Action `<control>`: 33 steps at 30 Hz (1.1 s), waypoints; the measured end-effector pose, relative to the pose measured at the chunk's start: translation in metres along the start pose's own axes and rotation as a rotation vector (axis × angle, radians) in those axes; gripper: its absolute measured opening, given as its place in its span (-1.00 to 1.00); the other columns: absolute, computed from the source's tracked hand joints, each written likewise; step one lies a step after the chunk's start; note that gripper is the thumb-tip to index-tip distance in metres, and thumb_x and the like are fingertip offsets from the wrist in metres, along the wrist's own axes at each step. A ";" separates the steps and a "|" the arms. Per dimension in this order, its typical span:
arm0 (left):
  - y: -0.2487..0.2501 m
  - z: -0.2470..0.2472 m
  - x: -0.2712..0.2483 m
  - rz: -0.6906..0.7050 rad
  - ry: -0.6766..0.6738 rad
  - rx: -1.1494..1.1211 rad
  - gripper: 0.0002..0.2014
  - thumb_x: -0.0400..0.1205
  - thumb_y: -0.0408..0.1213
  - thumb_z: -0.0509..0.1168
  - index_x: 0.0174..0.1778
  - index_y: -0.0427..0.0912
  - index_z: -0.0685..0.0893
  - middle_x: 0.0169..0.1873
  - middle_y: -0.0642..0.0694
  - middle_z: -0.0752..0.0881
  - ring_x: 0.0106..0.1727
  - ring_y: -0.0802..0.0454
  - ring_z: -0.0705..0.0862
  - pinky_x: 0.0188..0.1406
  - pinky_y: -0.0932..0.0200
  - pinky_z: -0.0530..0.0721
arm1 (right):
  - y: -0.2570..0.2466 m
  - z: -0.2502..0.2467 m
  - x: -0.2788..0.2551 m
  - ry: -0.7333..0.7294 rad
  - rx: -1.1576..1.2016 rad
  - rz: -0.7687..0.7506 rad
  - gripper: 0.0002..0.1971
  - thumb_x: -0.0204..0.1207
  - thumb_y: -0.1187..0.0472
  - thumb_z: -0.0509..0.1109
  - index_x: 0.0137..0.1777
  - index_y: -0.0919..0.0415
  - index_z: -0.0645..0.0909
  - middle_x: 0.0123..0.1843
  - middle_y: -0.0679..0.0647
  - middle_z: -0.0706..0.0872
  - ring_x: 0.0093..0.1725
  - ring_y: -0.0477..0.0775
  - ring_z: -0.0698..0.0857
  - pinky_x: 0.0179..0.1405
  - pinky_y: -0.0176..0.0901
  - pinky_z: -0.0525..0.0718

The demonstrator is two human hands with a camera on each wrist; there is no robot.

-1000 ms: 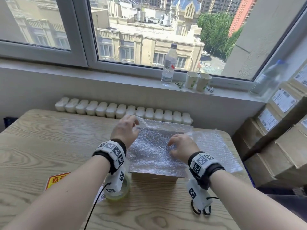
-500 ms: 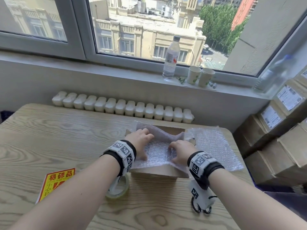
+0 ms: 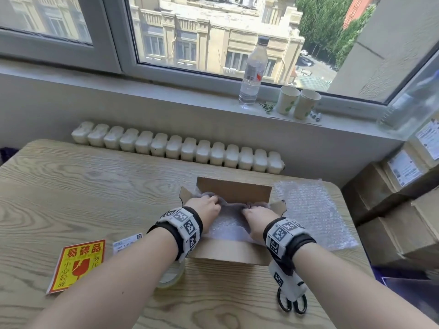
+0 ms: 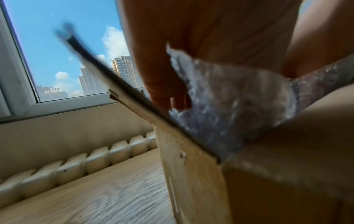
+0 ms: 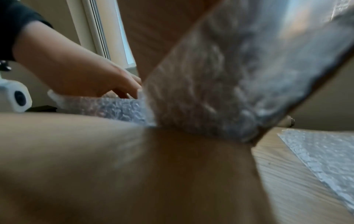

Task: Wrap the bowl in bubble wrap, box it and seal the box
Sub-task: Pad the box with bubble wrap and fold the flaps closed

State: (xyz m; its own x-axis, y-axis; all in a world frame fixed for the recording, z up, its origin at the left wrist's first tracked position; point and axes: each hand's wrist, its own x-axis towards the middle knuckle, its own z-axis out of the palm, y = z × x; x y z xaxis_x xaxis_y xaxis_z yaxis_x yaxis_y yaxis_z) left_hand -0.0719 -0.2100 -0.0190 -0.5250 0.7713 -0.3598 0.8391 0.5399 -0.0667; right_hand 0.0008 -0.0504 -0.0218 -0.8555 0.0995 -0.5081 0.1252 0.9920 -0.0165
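An open cardboard box stands on the wooden table. A sheet of bubble wrap is pushed down inside it; no bowl shows. My left hand reaches into the box's left side, its fingers fairly straight against the wrap beside the box wall. My right hand presses into the wrap at the right side, its fingertips hidden. The box's flaps stand up.
A second bubble wrap sheet lies flat right of the box. A tape roll, scissors, a red-yellow fragile sticker and a white label lie near the front edge. Stacked cartons stand off the table's right side.
The bubble wrap lay flat over the box a second ago; both hands have pushed it down inside, and the far flap and side flaps now stand exposed.
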 end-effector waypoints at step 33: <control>-0.007 0.000 0.003 0.121 0.059 -0.161 -0.32 0.45 -0.14 0.34 0.54 -0.04 0.36 0.38 -0.06 0.58 0.40 -0.06 0.52 0.32 0.13 0.51 | 0.009 -0.005 -0.007 0.079 0.115 -0.145 -0.32 0.36 -0.11 0.38 0.49 0.11 0.43 0.39 0.12 0.58 0.40 0.16 0.52 0.39 -0.07 0.50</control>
State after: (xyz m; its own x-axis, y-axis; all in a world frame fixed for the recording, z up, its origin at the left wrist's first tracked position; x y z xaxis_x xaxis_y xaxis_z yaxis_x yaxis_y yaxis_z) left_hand -0.0792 -0.2110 -0.0196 -0.4329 0.8499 -0.3003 0.8656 0.4850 0.1247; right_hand 0.0054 -0.0414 -0.0147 -0.9048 -0.0334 -0.4244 0.0507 0.9814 -0.1854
